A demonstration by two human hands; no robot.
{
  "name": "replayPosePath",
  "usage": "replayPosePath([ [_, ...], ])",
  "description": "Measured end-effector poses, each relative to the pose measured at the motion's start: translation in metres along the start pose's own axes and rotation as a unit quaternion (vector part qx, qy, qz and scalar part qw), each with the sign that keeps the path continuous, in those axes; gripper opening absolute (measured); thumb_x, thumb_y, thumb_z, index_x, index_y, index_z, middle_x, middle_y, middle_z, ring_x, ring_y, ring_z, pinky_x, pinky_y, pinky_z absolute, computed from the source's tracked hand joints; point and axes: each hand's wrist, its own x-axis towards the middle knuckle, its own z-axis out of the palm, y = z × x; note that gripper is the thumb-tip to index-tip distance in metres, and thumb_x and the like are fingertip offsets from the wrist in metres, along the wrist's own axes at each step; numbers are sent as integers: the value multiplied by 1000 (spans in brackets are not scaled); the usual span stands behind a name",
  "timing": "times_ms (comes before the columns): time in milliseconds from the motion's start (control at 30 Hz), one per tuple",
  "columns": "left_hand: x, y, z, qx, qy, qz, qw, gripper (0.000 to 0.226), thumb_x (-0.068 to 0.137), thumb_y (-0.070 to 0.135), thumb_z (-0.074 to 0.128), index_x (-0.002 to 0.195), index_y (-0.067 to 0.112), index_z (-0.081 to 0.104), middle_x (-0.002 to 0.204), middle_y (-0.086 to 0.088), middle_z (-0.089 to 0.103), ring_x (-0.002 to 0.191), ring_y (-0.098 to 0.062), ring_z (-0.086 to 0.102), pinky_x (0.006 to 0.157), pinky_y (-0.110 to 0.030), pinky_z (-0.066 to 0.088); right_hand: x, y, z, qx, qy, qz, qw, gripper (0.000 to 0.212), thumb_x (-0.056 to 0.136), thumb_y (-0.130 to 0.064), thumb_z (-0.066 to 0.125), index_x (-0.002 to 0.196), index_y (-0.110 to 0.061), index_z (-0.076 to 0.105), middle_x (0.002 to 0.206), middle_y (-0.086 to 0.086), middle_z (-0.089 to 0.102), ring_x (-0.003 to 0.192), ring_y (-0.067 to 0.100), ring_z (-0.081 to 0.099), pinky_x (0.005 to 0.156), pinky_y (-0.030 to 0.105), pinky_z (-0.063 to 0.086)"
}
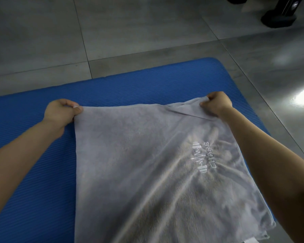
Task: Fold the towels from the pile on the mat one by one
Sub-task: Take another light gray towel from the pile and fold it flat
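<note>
A grey towel (pixel 139 163) with white embroidered lettering is stretched out over the blue mat (pixel 42 172), running from my hands down to the bottom of the view. My left hand (pixel 60 113) pinches its far left corner between thumb and curled fingers. My right hand (pixel 216 104) grips the far right corner, where the cloth is bunched and creased. Both corners are held a little above the mat. The pile of towels is not in view.
Grey floor tiles (pixel 130 32) surround the mat, whose far edge runs behind my hands. A dark stand base (pixel 277 20) sits at the top right. A bright light reflection lies on the floor at the right.
</note>
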Motion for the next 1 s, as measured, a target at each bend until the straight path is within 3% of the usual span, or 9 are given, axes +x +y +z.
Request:
replayPosePath([
  [100,6,2,-10,23,9,3,1000,18,88,6,61,73,15,57,101,-8,58,98,-21,53,80,-32,49,6,7,-2,115,4,-3,993,11,78,-18,69,71,-16,61,71,1,57,76,22,58,73,34,49],
  [233,9,0,-16,143,31,53,988,11,91,8,55,99,5,63,107,-13,58,94,-25,53,84,-34,44,17,21,-9,253,65,36,965,29,74,-23,74,100,-21,62,90,3,60,82,22,58,80,36,51],
  [433,18,1,-2,241,108,71,962,34,91,-5,36,117,0,57,124,-21,54,114,-37,49,85,-38,42,24,-1,8,138,88,62,985,35,83,-49,56,101,-19,64,105,8,67,106,33,56,98,45,43],
  [533,19,-2,2,314,132,64,938,35,90,-2,40,122,1,52,123,-25,52,114,-42,46,88,-42,40,25,-10,12,36,104,51,993,42,89,-47,49,118,-18,56,122,11,60,118,34,48,107,45,30],
  [633,-3,-6,15,424,166,118,883,39,84,-1,47,123,1,49,121,-30,46,111,-45,42,92,-48,33,10,-11,17,-107,127,-8,986,51,92,-44,44,137,-20,39,134,17,47,124,37,40,106,49,21],
  [700,-35,-14,37,469,138,254,835,40,80,-2,45,119,3,52,118,-26,51,104,-42,48,88,-48,37,-23,-7,22,-138,169,-88,972,54,93,-39,44,142,-18,35,136,18,46,124,38,40,107,52,21],
  [800,-102,-47,76,440,10,462,770,39,83,10,46,120,8,58,122,-16,60,109,-37,56,96,-48,40,-110,13,42,-123,172,-207,955,51,94,-39,39,140,-18,41,138,14,49,128,37,42,109,55,19],
  [900,-166,-82,107,462,-112,489,731,48,89,32,38,128,12,55,134,-9,55,123,-36,50,102,-53,29,-199,48,66,-142,120,-241,953,52,96,-45,30,140,-22,43,143,11,46,134,33,38,113,54,15],
  [1000,-198,-100,120,501,-163,457,716,56,89,46,34,135,19,48,144,-6,44,133,-36,36,103,-59,26,-244,94,81,-202,45,-219,953,57,95,-54,27,144,-26,36,151,6,34,141,29,27,114,57,10],
])
